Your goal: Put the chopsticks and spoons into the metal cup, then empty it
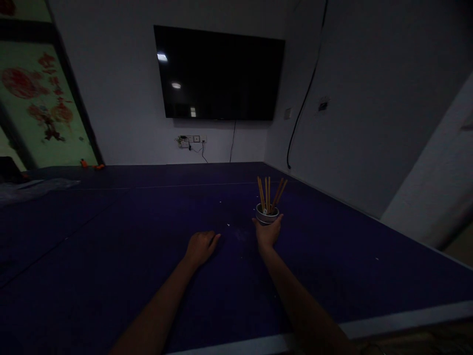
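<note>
A small white cup [266, 215] stands on the dark blue table [111, 246] and holds several wooden sticks [269, 193] that point upward. My right hand [268, 234] reaches to the cup's near side, fingers cupped around its base. My left hand [201, 246] rests on the table to the left of the cup, a hand's width away, fingers curled down with nothing visible in them. The room is dim.
A black wall screen [219, 74] hangs behind the table above sockets and cables [192, 140]. Crumpled clear plastic [33, 187] lies at the far left. The table's white edge [406, 320] runs along the near right, close to the right wall.
</note>
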### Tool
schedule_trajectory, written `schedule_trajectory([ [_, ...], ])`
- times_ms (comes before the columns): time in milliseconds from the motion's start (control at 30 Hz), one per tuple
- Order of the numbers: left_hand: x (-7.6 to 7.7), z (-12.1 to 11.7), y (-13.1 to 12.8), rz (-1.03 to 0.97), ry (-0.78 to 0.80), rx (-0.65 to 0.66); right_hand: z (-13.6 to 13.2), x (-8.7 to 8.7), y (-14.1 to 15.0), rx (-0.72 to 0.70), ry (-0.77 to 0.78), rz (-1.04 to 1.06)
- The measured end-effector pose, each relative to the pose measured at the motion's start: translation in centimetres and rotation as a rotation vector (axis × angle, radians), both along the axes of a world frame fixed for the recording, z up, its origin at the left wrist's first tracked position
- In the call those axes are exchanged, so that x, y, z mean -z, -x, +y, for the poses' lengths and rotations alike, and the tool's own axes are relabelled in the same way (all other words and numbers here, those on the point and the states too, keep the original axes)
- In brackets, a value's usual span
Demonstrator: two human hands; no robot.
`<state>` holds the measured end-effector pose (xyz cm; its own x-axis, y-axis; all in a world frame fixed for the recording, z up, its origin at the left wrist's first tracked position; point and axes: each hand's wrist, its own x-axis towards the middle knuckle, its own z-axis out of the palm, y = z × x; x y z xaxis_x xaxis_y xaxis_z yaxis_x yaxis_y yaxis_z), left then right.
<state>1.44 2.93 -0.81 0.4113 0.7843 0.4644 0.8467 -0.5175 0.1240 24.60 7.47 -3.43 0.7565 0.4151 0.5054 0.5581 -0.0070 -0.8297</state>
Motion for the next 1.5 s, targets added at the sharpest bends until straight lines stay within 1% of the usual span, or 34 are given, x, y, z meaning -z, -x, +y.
schedule_trajectory([
  [267, 0.3, 0.1, 0.2, -0.055, -0.005, -0.029, -0.2, -0.4, 0.2, 0.009, -0.059, -0.001],
  [400, 0.3, 0.4, 0.3, -0.091, -0.014, -0.052, -0.7, -1.2, 0.7, 0.002, -0.068, -0.012],
  [500, 0.3, 0.6, 0.4, -0.159, -0.043, -0.037, -1.2, -2.0, 1.4, -0.046, -0.093, -0.039],
  [633, 0.4, 0.5, 0.4, -0.251, -0.124, 0.009, -1.9, -2.7, 3.1, -0.176, -0.116, -0.092],
  [800, 0.7, 0.7, 0.4, -0.299, -0.173, 0.062, -3.0, -2.5, 5.8, -0.393, -0.135, -0.121],
  [967, 1.0, 1.0, 0.3, -0.370, -0.073, 0.097, -4.5, -2.4, 8.1, -0.613, -0.115, -0.100],
  [1133, 1.2, 1.0, -0.1, -0.488, 0.027, 0.152, -5.0, -2.5, 8.8, -0.819, -0.130, -0.065],
  [1300, 1.1, 0.9, -0.5, -0.610, 0.071, 0.184, -4.8, -2.0, 8.8, -0.926, -0.123, -0.060],
  [1400, 1.2, 1.0, -0.6, -0.681, 0.097, 0.256, -4.7, -1.6, 8.9, -0.973, -0.105, -0.066],
  [1500, 1.3, 1.2, -0.5, -0.729, 0.128, 0.310, -4.7, -1.4, 9.1, -0.987, -0.080, -0.053],
])
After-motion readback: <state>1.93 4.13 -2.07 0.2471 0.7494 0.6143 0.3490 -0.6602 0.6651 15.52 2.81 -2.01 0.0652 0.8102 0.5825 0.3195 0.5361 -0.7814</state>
